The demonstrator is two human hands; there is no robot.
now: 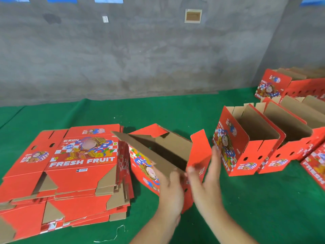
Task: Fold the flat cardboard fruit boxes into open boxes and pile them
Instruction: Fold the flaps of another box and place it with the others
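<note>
Gripping the half-folded box edge, left fingers curled; right fingers straight.

"FRESH FRUIT" on top flat box (white capitals), smaller print unreadable

A: What's at center?
B: A half-folded box; the left hand grips its brown flap, and the right hand lies flat on its red flap.
A: At 9 o'clock?
B: A flat stack.

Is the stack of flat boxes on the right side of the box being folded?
No, the flat stack lies left of the half-folded box; finished boxes stand to its right.
</note>
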